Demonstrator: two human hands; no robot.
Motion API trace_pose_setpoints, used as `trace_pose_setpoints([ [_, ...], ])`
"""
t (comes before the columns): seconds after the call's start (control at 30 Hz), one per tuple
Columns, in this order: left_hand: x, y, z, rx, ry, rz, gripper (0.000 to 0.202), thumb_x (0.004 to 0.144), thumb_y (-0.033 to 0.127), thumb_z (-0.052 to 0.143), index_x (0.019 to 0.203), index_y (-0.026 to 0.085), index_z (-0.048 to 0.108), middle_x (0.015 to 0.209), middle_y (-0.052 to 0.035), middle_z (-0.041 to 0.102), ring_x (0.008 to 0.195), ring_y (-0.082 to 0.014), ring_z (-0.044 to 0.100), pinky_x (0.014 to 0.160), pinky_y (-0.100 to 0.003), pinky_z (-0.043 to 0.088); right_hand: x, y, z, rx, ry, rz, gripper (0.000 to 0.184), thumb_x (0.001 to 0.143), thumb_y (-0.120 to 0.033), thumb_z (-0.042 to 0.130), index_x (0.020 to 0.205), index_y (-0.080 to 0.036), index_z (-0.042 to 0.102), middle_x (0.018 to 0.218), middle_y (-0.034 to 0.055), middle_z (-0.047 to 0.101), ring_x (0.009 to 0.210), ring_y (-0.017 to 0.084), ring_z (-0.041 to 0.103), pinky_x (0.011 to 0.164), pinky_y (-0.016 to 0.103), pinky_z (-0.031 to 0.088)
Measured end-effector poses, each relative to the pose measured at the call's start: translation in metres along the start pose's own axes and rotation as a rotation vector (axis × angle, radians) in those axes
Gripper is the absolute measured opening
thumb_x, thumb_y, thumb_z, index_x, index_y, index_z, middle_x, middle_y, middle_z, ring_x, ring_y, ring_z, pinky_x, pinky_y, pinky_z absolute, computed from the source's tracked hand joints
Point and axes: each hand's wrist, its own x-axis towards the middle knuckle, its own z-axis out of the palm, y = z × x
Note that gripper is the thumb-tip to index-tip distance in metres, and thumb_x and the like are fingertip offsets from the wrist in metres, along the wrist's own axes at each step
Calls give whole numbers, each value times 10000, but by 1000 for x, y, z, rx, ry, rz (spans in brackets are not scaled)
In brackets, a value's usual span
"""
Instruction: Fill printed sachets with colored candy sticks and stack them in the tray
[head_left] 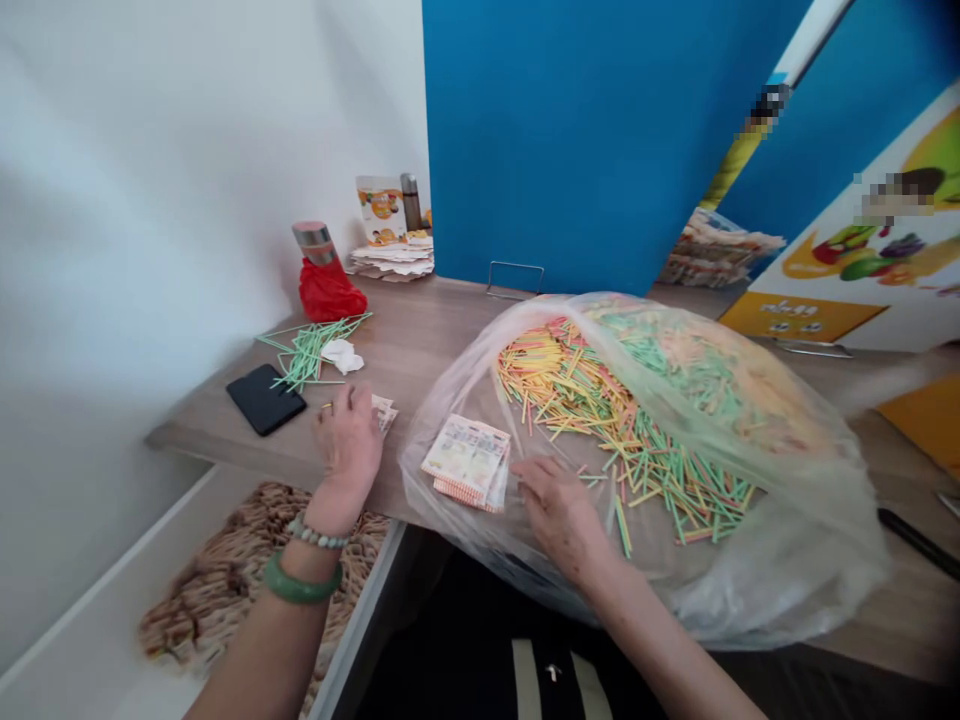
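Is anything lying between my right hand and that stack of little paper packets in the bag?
Nothing visible does. The right hand rests inside the open plastic bag, fingertips just beside the stack of packets, with only bare bag film between them. The coloured sticks lie off to the right.

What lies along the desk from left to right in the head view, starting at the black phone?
black phone → left hand → stack of paper packets → right hand → loose coloured sticks inside the clear plastic bag → black pen at the right edge.
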Motion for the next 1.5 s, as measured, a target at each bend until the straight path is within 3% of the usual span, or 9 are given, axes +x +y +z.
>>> trace_pose_setpoints([
  [0.1, -24, 32, -4, -83, 9, 193, 302, 940, 255, 459, 1098, 164, 699, 1161, -157, 652, 1000, -314, 610, 894, -443, 474, -1, -4, -2, -183, -37, -20, 264, 859, -44, 469, 886, -191, 686, 962, 66, 706, 932, 235, 590, 845, 347, 423],
  [0.23, -41, 67, 4, -287, -243, 547, 334, 938, 144, 405, 987, 198, 732, 1252, -102, 664, 1107, -259, 607, 964, -389, 477, -28, 17, -31, -394, -11, 67, 211, 904, -94, 498, 835, -201, 667, 904, 54, 690, 909, 221, 590, 830, 334, 398],
  [0.5, -33, 105, -8, -118, -229, 331, 349, 966, 256, 474, 1258, 127, 617, 1380, -206, 562, 1128, -378, 585, 958, -536, 445, -66, 33, -57, -680, -84, 526, 344, 900, -468, 622, 1011, -145, 664, 952, 166, 684, 915, 328, 631, 797, 420, 436],
  [0.6, -77, 133, -26, -312, -306, 613, 270, 971, 154, 436, 1105, 158, 670, 1227, -143, 647, 1020, -295, 607, 925, -449, 464, -58, 28, -57, -618, -88, 540, 326, 896, -428, 635, 1036, -135, 657, 1007, 170, 682, 996, 342, 625, 849, 431, 458],
  [0.73, -130, 154, -29, -553, -632, 949, 126, 915, 214, 606, 1023, 181, 663, 1094, -74, 668, 968, -259, 588, 861, -399, 477, -53, 33, -58, -479, -87, 273, 236, 954, -242, 512, 1146, -187, 637, 1199, 121, 663, 1125, 291, 589, 966, 424, 442],
  [0.9, -134, 146, -10, -544, -625, 879, 113, 923, 134, 545, 876, 146, 647, 918, -84, 660, 866, -248, 558, 783, -398, 426, -47, 53, -50, -370, -272, -254, 376, 969, -247, 492, 1340, -222, 544, 1403, 77, 575, 1395, 263, 392, 1156, 475, 281],
  [1.07, -124, 144, -8, -719, -721, 848, 168, 905, 124, 566, 742, 159, 586, 808, -34, 638, 810, -195, 546, 743, -340, 369, -17, 89, -72, -542, -362, -412, 246, 972, -215, 477, 1148, -187, 645, 1261, 94, 638, 1279, 252, 479, 1182, 505, 235],
  [1.3, -116, 147, -21, -720, -835, 734, 142, 863, 127, 640, 730, 168, 616, 801, -13, 647, 831, -180, 575, 753, -317, 368, 16, 111, -110, -622, -108, -170, 345, 994, -122, 360, 1205, -174, 627, 1393, 112, 562, 1317, 229, 445, 1118, 386, 311],
  [1.5, -120, 171, -21, -547, -786, 798, 156, 937, 160, 563, 817, 172, 662, 917, -52, 673, 885, -208, 600, 786, -332, 418, -23, 87, -100, -779, 73, 503, 313, 993, -377, 445, 988, -152, 664, 983, 149, 696, 955, 292, 610, 871, 399, 402],
])
